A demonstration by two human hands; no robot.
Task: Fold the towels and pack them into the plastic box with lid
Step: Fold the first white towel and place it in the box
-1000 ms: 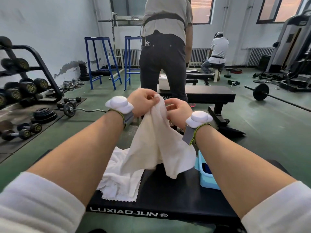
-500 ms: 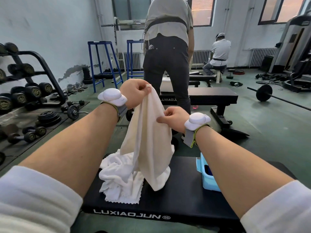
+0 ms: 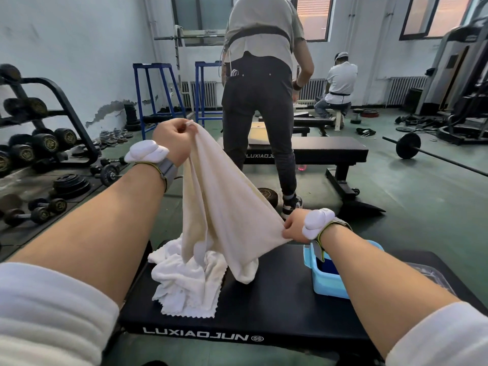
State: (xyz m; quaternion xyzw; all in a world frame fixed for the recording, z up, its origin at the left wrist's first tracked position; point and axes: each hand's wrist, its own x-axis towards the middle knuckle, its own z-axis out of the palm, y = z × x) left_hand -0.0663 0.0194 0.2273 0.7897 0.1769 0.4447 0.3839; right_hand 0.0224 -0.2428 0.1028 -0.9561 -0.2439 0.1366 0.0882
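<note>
Gym: dumbbell rack, barbell, benches.

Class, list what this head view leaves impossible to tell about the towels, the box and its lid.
- Blue plastic box: contents hidden by the right forearm crossing it.
- Clear lid: mostly behind the same forearm.
- White towel pile on the bench: count unclear, crumpled and overlapped by the cream towel held by left hand and right hand.

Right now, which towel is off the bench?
The cream towel, stretched between left hand and right hand; the white towel lies crumpled on the bench.
</note>
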